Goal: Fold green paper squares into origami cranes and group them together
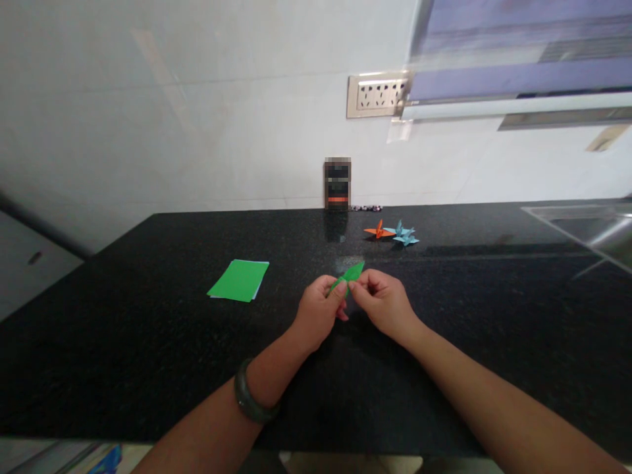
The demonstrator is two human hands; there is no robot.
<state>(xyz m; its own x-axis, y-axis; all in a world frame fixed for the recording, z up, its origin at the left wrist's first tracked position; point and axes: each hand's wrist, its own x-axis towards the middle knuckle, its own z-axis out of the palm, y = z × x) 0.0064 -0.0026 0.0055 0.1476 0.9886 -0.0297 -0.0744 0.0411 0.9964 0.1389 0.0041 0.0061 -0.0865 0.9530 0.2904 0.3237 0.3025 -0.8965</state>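
Observation:
A narrow folded green paper piece [351, 273] is pinched between both my hands above the black counter [148, 342]. My left hand [318, 313] grips its lower end with thumb and fingers closed. My right hand [382, 303] pinches it from the right side, fingers curled. The pointed tip of the paper sticks up and away from me. A dark bangle sits on my left wrist.
A stack of green paper sheets [239, 280] lies to the left. An orange folded crane [379, 230] and two light blue ones [405, 235] rest farther back. A small dark device [338, 184] stands against the wall, under a socket strip [378, 95]. A steel sink [592, 230] is at right.

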